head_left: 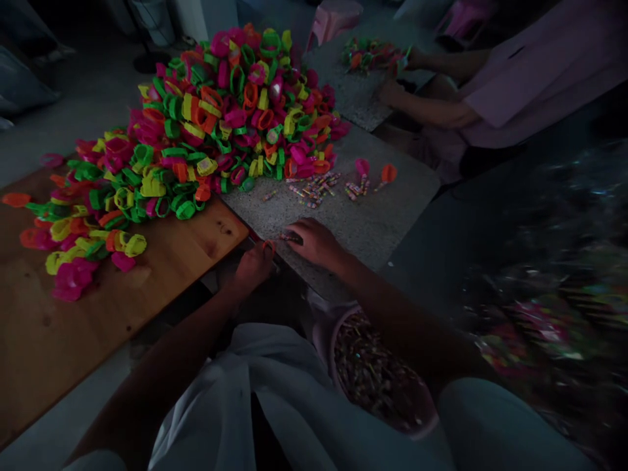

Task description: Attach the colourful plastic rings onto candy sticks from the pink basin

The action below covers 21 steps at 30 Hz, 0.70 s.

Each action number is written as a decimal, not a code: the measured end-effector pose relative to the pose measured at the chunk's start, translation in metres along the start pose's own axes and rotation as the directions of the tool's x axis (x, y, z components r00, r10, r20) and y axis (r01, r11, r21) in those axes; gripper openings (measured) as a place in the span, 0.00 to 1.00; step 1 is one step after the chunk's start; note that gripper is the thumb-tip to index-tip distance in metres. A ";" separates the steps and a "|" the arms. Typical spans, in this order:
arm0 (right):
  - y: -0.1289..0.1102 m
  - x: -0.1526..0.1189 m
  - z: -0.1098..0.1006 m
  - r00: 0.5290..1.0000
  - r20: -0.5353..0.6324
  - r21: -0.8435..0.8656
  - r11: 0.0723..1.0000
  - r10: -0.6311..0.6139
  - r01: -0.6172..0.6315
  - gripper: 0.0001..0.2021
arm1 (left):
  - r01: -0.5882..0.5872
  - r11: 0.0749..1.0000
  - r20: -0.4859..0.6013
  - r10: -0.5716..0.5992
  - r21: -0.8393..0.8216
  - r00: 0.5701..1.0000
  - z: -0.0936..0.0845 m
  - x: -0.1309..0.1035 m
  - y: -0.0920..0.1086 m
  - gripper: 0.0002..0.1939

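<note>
My left hand (252, 267) is closed at the near corner where the wooden table meets the grey tabletop. Its fingers grip a small orange plastic toy watch (268, 247), partly hidden by them. Just to the right, my right hand (316, 242) rests low over the grey tabletop, its fingers curled on small wrapped candy rolls (287, 237). Beyond it lies a loose heap of similar candy rolls (316, 188). A pink toy watch (362, 166) and an orange one (388, 173) lie to the right of that heap.
A large pile of bright plastic toy watches (235, 118) covers much of the wooden table (186, 242) and grey tabletop (392, 216). A pink tub (336, 340) of candy rolls stands by my right leg. Another person (441, 111) works at the far right. Clear bags (549, 320) lie right.
</note>
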State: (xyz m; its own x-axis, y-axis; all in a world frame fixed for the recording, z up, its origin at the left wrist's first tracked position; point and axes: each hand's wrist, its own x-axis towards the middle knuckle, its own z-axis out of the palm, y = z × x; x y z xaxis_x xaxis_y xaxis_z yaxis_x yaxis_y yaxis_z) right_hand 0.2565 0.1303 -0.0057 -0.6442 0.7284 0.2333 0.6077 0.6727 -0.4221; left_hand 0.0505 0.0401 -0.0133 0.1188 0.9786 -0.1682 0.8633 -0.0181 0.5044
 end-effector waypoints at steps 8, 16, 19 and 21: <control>-0.004 0.011 0.010 0.991 0.004 0.189 0.973 -0.136 0.133 0.11 | 0.022 0.990 -0.001 -0.022 -0.138 1.000 0.002 0.002 -0.005 0.16; 0.004 0.015 0.012 0.955 0.065 0.191 0.943 -0.288 0.271 0.16 | 0.072 0.943 -0.065 -0.098 -0.324 0.993 0.006 0.004 -0.007 0.06; 0.006 0.017 0.008 0.948 0.098 0.188 0.941 -0.304 0.282 0.16 | 0.112 0.905 -0.077 -0.156 -0.410 0.985 0.006 0.005 -0.006 0.06; 0.006 0.017 0.008 0.949 0.107 0.196 0.942 -0.296 0.272 0.15 | 0.129 0.893 -0.078 -0.179 -0.432 0.981 0.004 0.006 -0.005 0.06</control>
State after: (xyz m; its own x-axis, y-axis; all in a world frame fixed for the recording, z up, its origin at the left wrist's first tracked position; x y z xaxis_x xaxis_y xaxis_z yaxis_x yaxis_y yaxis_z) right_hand 0.2454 0.1457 -0.0107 -0.8409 0.4784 0.2529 0.3066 0.8063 -0.5059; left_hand 0.0494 0.0449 -0.0204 -0.0765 0.9790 -0.1890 0.5741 0.1982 0.7944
